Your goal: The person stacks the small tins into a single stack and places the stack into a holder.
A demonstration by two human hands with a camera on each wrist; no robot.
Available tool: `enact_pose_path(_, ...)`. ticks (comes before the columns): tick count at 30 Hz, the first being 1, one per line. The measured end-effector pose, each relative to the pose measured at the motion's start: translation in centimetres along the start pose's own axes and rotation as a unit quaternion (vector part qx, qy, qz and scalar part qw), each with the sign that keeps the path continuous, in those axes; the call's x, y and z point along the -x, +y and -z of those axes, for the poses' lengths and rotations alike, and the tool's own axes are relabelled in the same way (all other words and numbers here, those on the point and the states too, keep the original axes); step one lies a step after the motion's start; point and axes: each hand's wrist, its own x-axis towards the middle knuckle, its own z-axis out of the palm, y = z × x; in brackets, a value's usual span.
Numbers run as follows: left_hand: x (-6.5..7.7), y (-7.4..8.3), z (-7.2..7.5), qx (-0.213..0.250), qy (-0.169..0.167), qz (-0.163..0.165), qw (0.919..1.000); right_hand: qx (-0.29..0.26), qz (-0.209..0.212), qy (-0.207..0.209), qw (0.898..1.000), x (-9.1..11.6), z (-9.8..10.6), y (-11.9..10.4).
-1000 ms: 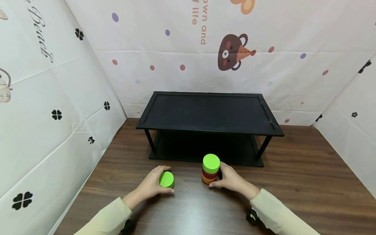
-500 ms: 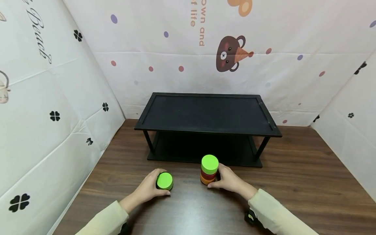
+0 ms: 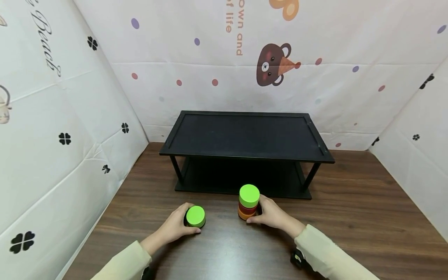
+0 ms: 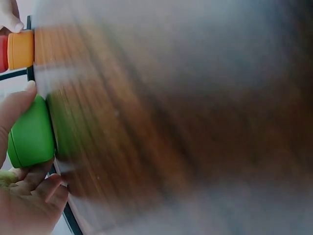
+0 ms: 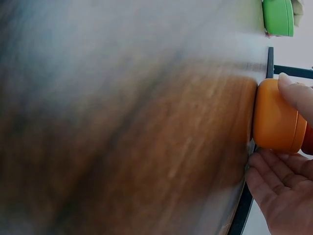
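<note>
Two round pieces stand on the wooden table. My left hand (image 3: 176, 225) is loosely cupped around a green round block (image 3: 195, 216) from the left, its thumb in front. In the left wrist view the thumb and fingers lie along opposite sides of this green block (image 4: 32, 134). To the right stands an upright stack: a green block (image 3: 249, 195) on top, red (image 3: 247, 209) beneath, orange (image 3: 246, 216) at the bottom. My right hand (image 3: 274, 214) holds the stack low down; in the right wrist view its thumb lies on the orange block (image 5: 276, 115) and fingers touch below.
A black two-tier rack (image 3: 245, 134) stands just behind the stack, its raised top overhanging a lower shelf (image 3: 231, 177). White printed cloth (image 3: 224, 89) encloses the back and both sides. The wooden table (image 3: 360, 202) extends right and forward.
My left hand has drawn back slightly leftward, its fingertips reaching less far round the green block. The right hand and stack keep their positions; the head view has shifted a little.
</note>
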Motion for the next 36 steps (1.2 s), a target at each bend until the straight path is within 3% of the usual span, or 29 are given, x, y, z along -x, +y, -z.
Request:
enact_pose_path(15, 0.30, 0.36, -0.17, 0.011, 0.013, 0.009, 0.9998, -0.001, -0.007, -0.010, 1.000, 0.30, -0.22, -0.07)
enact_pose_path(26, 0.29, 0.83, -0.36, 0.016, 0.049, 0.004, 0.9987, 0.003, 0.000, -0.007, 1.000, 0.21, -0.16, -0.14)
enact_pose_path(29, 0.31, 0.88, -0.51, 0.020, 0.066, -0.013, 0.9975, 0.002, -0.002, -0.008, 1.000, 0.20, -0.12, -0.19)
enact_pose_path(33, 0.41, 0.94, -0.63, 0.013, 0.097, -0.060, 0.9934, 0.001, -0.006, -0.008, 1.000, 0.23, -0.09, -0.25)
enact_pose_path(36, 0.47, 1.00, -0.69, 0.010, 0.103, -0.063, 0.9926, 0.000, -0.006, -0.008, 1.000, 0.26, -0.10, -0.26)
